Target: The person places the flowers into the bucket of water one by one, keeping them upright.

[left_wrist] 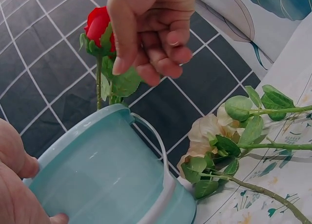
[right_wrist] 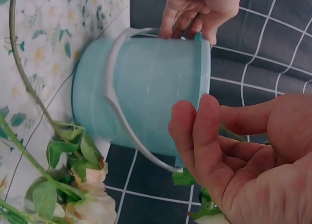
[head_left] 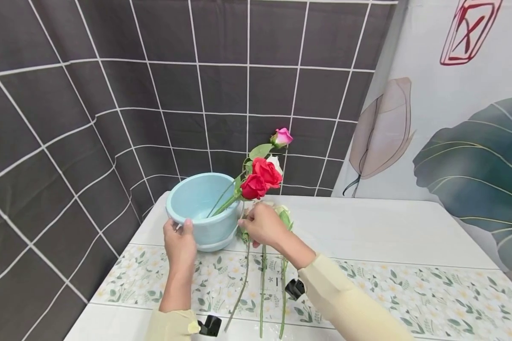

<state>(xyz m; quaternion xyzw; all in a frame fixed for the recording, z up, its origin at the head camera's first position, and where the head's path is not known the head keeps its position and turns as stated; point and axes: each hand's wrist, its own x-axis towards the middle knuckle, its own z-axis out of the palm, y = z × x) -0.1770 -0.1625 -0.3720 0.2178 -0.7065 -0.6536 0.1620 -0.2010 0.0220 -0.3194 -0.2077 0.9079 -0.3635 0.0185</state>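
Note:
My left hand point(head_left: 181, 244) grips the near-left rim of a light blue bucket point(head_left: 215, 232), fingers and thumb on either side of the rim in the right wrist view. Inside the bucket lean several artificial roses: red roses point(head_left: 253, 186), a white rose point(head_left: 275, 164) and a pink rose point(head_left: 283, 136), their heads above the right rim. My right hand point(head_left: 266, 225) hovers just right of the bucket with loosely bent fingers; nothing shows between them in the left wrist view. Below that hand, pale cream roses point(left_wrist: 201, 136) lie on the table, partly hidden in the head view.
Three green stems point(head_left: 262, 293) of the lying roses point toward the table's near edge. The bucket's grey handle point(right_wrist: 117, 100) hangs down its side. A dark gridded curtain point(head_left: 222, 90) stands behind the white table point(head_left: 345, 222), with a leaf-patterned cloth point(head_left: 426, 109) at the right.

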